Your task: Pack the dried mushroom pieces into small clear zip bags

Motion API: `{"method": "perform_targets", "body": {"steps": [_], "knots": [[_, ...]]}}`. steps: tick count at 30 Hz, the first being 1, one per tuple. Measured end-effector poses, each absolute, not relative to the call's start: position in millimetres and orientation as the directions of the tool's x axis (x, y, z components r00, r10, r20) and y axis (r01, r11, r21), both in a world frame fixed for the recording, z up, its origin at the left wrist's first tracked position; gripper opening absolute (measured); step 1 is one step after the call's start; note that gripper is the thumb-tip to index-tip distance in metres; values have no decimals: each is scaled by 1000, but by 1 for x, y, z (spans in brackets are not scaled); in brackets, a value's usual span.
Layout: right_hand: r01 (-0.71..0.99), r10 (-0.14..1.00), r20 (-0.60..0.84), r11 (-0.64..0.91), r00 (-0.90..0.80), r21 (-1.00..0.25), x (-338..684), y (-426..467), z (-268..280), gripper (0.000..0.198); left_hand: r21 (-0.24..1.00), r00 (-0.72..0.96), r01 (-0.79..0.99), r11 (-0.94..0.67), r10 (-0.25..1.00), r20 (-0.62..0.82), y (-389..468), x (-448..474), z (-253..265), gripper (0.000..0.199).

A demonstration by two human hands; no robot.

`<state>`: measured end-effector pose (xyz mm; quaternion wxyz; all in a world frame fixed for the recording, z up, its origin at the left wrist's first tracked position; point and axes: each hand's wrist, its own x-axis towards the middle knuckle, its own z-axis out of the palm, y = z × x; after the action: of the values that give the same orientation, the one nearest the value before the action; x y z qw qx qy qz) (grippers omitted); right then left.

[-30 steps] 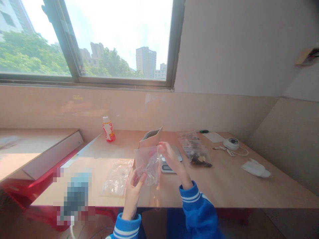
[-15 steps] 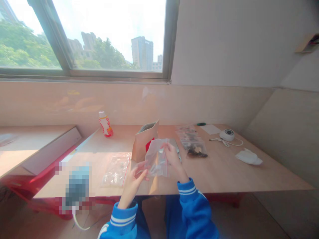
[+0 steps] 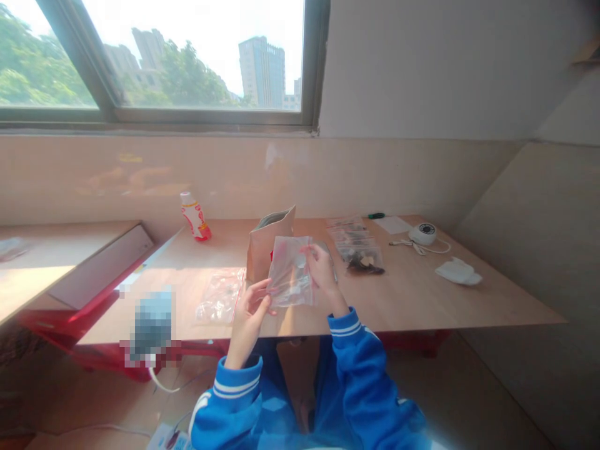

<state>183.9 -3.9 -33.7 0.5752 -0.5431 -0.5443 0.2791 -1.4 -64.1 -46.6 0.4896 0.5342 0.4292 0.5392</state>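
Note:
A clear, flat zip-lock bag [image 3: 289, 281] is held up over the near side of the table. My right hand [image 3: 322, 270] pinches its upper right edge. At the lower left edge, my left hand [image 3: 252, 312] grips the bag between thumb and fingers. Just behind it stands an upright brown paper pouch [image 3: 260, 250] with its top open; the bag partly covers a red patch on the pouch. More clear plastic bags [image 3: 218, 297] lie flat to the left of the pouch. A grey flat object behind my right hand is mostly hidden.
Filled zip bags [image 3: 363, 262] lie in an overlapping row right of centre. Beyond them are a green-handled tool [image 3: 376, 215], white paper [image 3: 394, 224], a white dome camera with cable [image 3: 422, 234] and a crumpled white tissue [image 3: 458, 272]. A red-and-white bottle [image 3: 195, 219] stands back left.
The view has tilted down, so the table sits higher in the picture. The bag is turned more squarely toward me and looks flatter; both hands keep hold of it.

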Motion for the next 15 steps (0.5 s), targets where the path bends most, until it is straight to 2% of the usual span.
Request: {"method": "perform_targets", "body": {"steps": [4, 6, 8, 10, 12, 13, 15], "knots": [[316, 853, 362, 249, 375, -915, 210, 6, -31, 44, 990, -74, 4, -144, 987, 144, -71, -26, -37, 35], [451, 774, 431, 213, 464, -867, 232, 14, -42, 38, 991, -153, 67, -120, 980, 129, -75, -47, -33, 34], [646, 714, 523, 129, 466, -752, 256, 21, -60, 28, 990, -282, 91, -104, 951, 126, -79, -69, -31, 35], [747, 715, 509, -27, 479, -665, 275, 27, -81, 29, 996, -506, 38, -76, 858, 85, -80, -86, -32, 40], [784, 734, 451, -176, 507, -595, 289, 30, -101, 42, 997, -695, -38, -68, 719, 22, -79, -96, -35, 41], [796, 741, 432, -224, 514, -562, 293, 30, -110, 48, 995, -744, -66, -73, 668, 0, -77, -99, -38, 42], [821, 748, 431, -262, 505, -507, 297, 31, -120, 54, 993, -768, -79, -83, 640, -8, -72, -100, -44, 44]]}}
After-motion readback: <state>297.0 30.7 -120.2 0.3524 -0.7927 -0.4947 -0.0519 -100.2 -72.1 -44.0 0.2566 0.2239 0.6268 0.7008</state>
